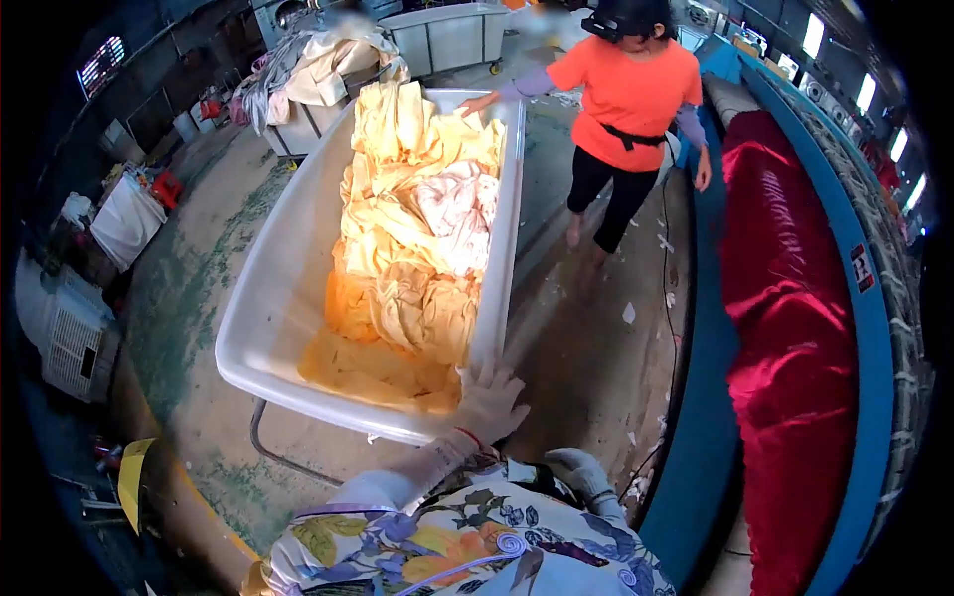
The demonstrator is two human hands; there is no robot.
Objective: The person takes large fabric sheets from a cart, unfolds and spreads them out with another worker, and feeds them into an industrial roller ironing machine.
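My left hand (494,400) is open, its fingers spread at the near right corner of a white tub cart (288,283). It holds nothing and seems to touch the rim. My right hand (581,471) hangs low beside my flowered top, fingers loosely extended, with nothing visible in it. Inside the cart lies a heap of yellow and orange cloth (397,223), crumpled toward the far end. A pale pinkish cloth (459,211) rests on the heap's right side. The cloth nearest me is flatter and deeper in the tub.
A co-worker in an orange shirt (636,94) stands right of the cart, one hand on the far cloth. A long blue machine (686,397) with dark red cloth (785,328) runs along the right. Another heaped cart (328,70) stands behind. A cable (671,328) crosses the floor.
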